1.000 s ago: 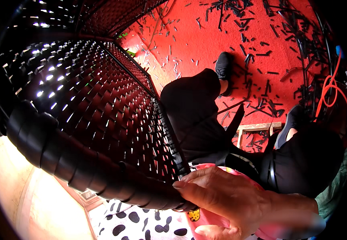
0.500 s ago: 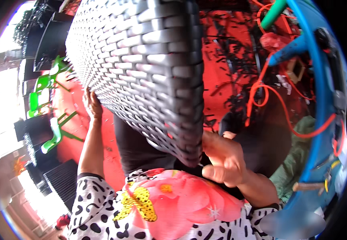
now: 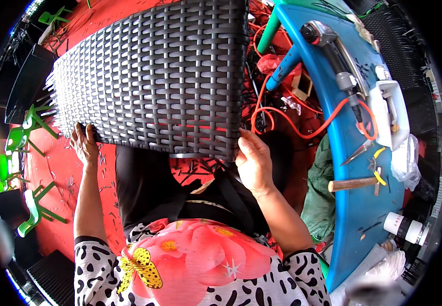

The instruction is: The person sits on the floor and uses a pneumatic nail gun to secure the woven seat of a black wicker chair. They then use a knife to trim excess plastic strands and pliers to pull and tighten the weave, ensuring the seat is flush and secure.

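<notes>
A large dark grey woven plastic rattan panel stands tilted in front of me, spanning much of the upper view. Loose strip ends stick out along its left side. My left hand holds the lower left edge, its fingertips lying over the weave. At the lower right corner, my right hand pinches the edge between thumb and fingers. Part of its fingers is hidden by the panel. My legs are partly behind it.
At right a blue table carries an air tool with an orange hose, a hammer and a white container. Green chairs stand at left. Black strip scraps litter the red floor.
The panel has swung from a steep, edge-on tilt to facing me more fully, moving left in view. Both hands have kept their hold. The blue table shows more.
</notes>
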The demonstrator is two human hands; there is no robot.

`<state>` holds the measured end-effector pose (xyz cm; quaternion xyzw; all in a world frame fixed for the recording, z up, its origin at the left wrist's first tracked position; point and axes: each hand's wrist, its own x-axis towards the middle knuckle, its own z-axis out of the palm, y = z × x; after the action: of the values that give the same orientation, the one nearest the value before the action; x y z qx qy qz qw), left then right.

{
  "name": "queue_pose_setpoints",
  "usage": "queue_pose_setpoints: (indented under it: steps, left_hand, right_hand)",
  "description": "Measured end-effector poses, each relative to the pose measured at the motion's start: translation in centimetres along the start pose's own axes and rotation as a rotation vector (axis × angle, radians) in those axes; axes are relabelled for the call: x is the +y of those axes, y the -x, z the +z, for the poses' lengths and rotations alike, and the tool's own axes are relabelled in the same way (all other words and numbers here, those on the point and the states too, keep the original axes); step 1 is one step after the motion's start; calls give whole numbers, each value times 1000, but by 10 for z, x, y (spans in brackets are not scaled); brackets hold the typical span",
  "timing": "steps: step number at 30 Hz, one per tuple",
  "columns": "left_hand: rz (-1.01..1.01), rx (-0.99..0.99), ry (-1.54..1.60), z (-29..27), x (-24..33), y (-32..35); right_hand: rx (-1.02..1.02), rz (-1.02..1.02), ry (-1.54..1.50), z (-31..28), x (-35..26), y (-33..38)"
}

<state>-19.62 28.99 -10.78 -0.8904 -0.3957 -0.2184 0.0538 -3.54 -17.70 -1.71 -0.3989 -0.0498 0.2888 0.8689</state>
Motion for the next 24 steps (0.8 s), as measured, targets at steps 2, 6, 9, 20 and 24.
queue_pose_setpoints:
  steps: [2,6,9,20,24]
  left_hand:
    - [102,36,-49,0,0,-3]
    - [73,29,-56,-11,28,-4]
    - [61,33,-75,-17,40,-4]
    - [133,42,-57,-23,31,1]
    - [438,151,69,-72,71,7]
  right_hand:
    - [87,-21,27,0,2,0]
    - [96,51,80,-15,-4,7]
    - [174,96,84,-20,-5,12]
    - [203,173,43,-42,-7,0]
    - [196,218,-11,-44,-5,1]
